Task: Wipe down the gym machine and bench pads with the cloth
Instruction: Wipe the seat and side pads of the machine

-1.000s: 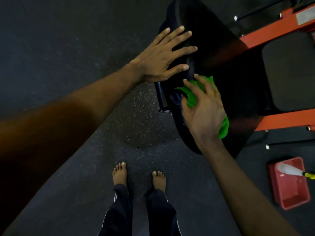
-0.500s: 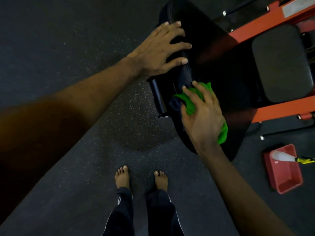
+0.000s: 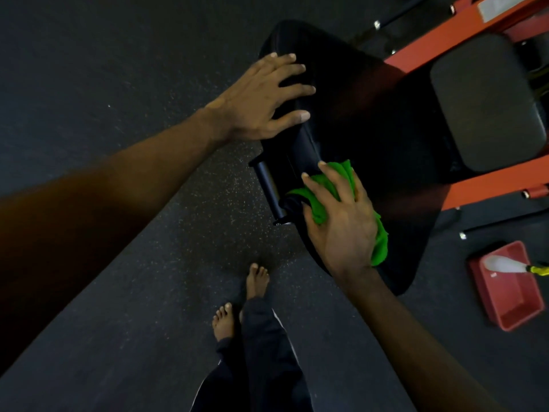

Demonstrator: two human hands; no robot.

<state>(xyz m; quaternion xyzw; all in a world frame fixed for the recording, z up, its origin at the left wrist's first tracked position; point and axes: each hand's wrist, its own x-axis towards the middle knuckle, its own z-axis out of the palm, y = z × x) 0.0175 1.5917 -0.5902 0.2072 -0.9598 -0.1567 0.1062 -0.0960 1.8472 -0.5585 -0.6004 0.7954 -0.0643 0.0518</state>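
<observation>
My right hand (image 3: 341, 230) presses the crumpled green cloth (image 3: 378, 245) flat-fingered on the long black vinyl pad (image 3: 371, 129). My left hand (image 3: 261, 96) is splayed beyond, bracing. The square dark seat pad (image 3: 487, 105) probably still needs wiping.

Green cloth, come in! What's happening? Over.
Left hand flat on black pad. Right hand presses green cloth on pad. Nothing in the way.

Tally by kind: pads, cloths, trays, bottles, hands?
pads: 2, back pad and seat pad
cloth: 1
tray: 1
bottle: 1
hands: 2, left hand and right hand
total: 7
</observation>
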